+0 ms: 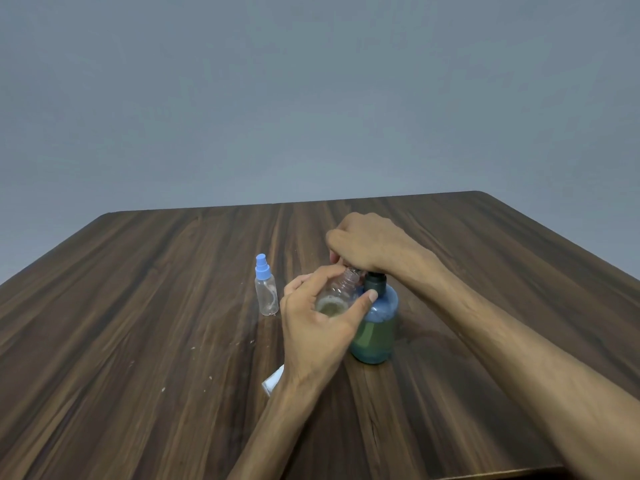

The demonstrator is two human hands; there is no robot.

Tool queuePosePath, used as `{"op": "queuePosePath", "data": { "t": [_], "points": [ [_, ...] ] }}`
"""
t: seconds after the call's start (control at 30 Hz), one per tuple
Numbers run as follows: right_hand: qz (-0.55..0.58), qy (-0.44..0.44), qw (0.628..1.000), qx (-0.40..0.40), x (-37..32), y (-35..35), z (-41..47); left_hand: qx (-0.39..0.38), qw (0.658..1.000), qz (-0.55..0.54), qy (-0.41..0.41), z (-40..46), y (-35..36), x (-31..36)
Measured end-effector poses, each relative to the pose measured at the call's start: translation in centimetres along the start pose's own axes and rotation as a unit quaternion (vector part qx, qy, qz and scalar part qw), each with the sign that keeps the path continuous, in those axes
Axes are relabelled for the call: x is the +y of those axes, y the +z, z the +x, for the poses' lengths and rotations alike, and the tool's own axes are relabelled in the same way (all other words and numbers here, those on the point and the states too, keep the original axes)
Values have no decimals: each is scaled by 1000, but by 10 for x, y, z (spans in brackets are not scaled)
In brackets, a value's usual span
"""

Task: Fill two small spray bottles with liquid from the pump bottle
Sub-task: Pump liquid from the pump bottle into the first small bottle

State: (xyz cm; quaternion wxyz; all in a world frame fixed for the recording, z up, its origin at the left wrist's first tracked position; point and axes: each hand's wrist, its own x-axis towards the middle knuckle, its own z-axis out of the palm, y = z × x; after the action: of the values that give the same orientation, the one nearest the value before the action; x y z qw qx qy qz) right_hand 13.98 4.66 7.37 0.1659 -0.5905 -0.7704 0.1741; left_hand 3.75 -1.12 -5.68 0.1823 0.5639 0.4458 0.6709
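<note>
Right now the left hand (317, 323) grips an uncapped spray bottle (341, 289), fingers and thumb curled round its clear body, holding it tilted so that its threaded neck points up toward the pump head. Some pale liquid with a foamy ring shows inside that bottle, just beyond the left palm. The thumb of this hand reaches across and touches the shoulder of the pump bottle (375, 327), which stands upright on the wooden table (138, 306) directly to the right of the left hand. It is a blue, see-through bottle with greenish liquid filling its lower part and a dark collar at the top. The right hand (367, 244) sits on top of the pump, above and just beyond the left hand, its fingers curled down over the pump head, which is hidden beneath them; the spout cannot be made out. To the left of the left hand, a little apart from it, the second spray bottle (266, 289) stands upright with its blue spray cap on, clear and apparently without liquid. Just under the left wrist, on the near side, a small white object (272, 381) lies on the table, mostly hidden by the forearm.
</note>
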Motion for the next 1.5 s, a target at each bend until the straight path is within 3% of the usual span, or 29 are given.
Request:
{"op": "queuePosePath", "data": {
  "t": [0.37, 0.5, 0.67, 0.8, 0.93, 1.07, 1.5],
  "points": [
    [22, -4, 1000, -2, 1, -2, 3, -9, 1000, -11, 1, -1, 0, 5],
    [-11, 4, 999, -47, 0, 0, 2, -4, 1000, -8, -3, 0, 1, 6],
    [4, -7, 1000, -16, -1, -4, 3, -11, 1000, 0, 8, -1, 0, 5],
    [-22, 7, 998, -63, 0, 0, 1, -5, 1000, 6, 1, 0, 0, 6],
    [14, -9, 1000, -11, -1, -4, 0, -9, 1000, 5, 6, -1, 0, 6],
    [-22, 5, 999, -37, -1, 1, 0, 0, 1000, 4, -4, 0, 0, 4],
    [-2, -13, 1000, 28, 0, -3, -1, -7, 1000, 5, 17, 1, -1, 8]
  ]
}}
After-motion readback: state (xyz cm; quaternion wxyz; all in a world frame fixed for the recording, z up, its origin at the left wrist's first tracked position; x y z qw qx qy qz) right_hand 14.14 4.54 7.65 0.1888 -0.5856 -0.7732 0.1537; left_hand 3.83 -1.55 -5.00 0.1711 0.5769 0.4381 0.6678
